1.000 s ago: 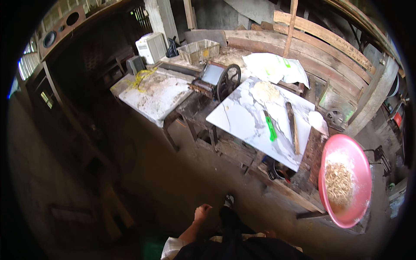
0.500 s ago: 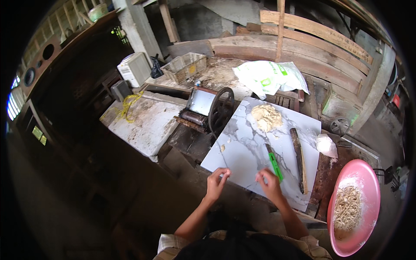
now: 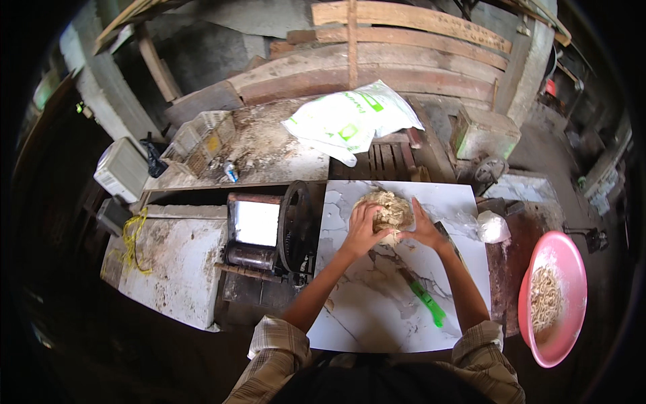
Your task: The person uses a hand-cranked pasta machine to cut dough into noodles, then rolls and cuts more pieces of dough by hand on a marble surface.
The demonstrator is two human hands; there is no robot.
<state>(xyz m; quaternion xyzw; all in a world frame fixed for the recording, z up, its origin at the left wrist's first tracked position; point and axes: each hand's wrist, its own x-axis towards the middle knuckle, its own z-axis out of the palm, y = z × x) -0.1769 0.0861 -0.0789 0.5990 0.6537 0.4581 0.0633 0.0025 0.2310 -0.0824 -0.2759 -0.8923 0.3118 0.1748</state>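
Gathering the dough lump (image 3: 396, 211) seems the step in hand: left hand (image 3: 363, 231) and right hand (image 3: 425, 232) cup its sides, fingers spread and curved, on the marble-patterned desk (image 3: 363, 303). The next move likely calls for pressing inward evenly.

The worktop (image 3: 367, 299) is smooth and glossy, like marbled tile. Toward its far edge the dough (image 3: 396, 210) looks matt, rough and lumpy. Toward the near edge, the knife (image 3: 425, 300) has a smooth plastic handle. At the right edge sits a bag (image 3: 492, 227) of thin, creased plastic; beyond it, the basin (image 3: 570, 286) is shiny plastic. Off the left edge, the wheel (image 3: 283, 232) is dull metal, the plate (image 3: 256, 223) bright and reflective. Past the far edge are a wrinkled plastic sack (image 3: 350, 121) and rough wooden planks (image 3: 410, 39).
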